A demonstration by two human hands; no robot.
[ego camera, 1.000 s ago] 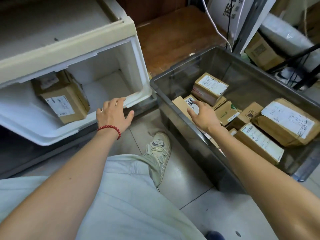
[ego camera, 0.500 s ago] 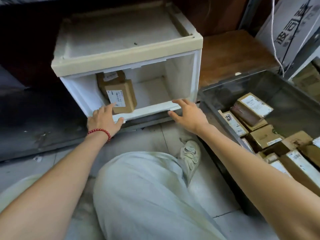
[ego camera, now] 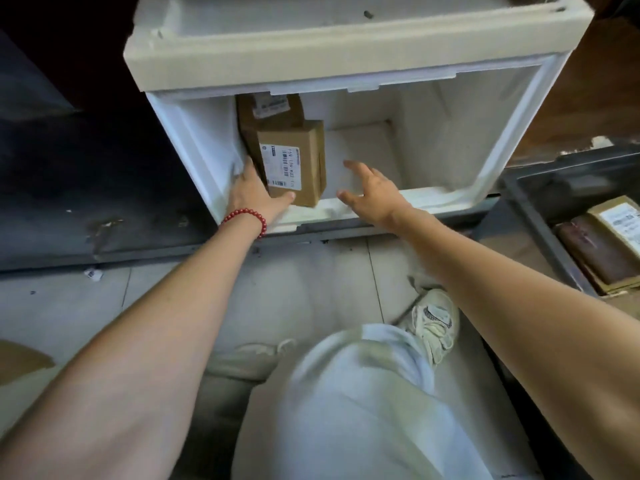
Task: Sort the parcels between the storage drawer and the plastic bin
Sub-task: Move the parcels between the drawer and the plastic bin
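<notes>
Though the edges smear with blur, layout: storage drawer (ego camera: 443, 197) straight ahead, plastic bin (ego camera: 545, 232) at far right, cut off by the frame.
drawer: white, open toward the camera, beige frame on top; back left corner hidden behind parcels.
front parcel (ego camera: 294, 164): brown box with white label, inside the drawer at left, standing on end, a bit tilted, near the left wall.
rear parcel (ego camera: 266, 112): behind and above the front parcel, touching it; only the top part and a label strip show, rest hidden.
left hand (ego camera: 254, 197): grip clamped on the front parcel at its lower left corner, thumb along the near bottom edge, fingers up the left side between box and drawer wall; fingertips hidden behind the box.
bracelet (ego camera: 244, 218): red beads, left wrist.
right hand (ego camera: 374, 192): grip apart, fingers spread, holds nothing; over the drawer's front lip, just right of the front parcel, not touching it; can't tell if it touches the drawer floor.
bin: dark wall, only the left corner in view.
bin contents: labelled box (ego camera: 620, 218) partly over a dark brown package (ego camera: 595, 251), both cut off at the right edge; label text unreadable.
floor (ego camera: 69, 306): grey tiles; cardboard scrap (ego camera: 20, 362) at left edge, partly cut off.
legs: pale trousers (ego camera: 363, 403) blurred, pale shoe (ego camera: 434, 320) between the arms, near the bin.
</notes>
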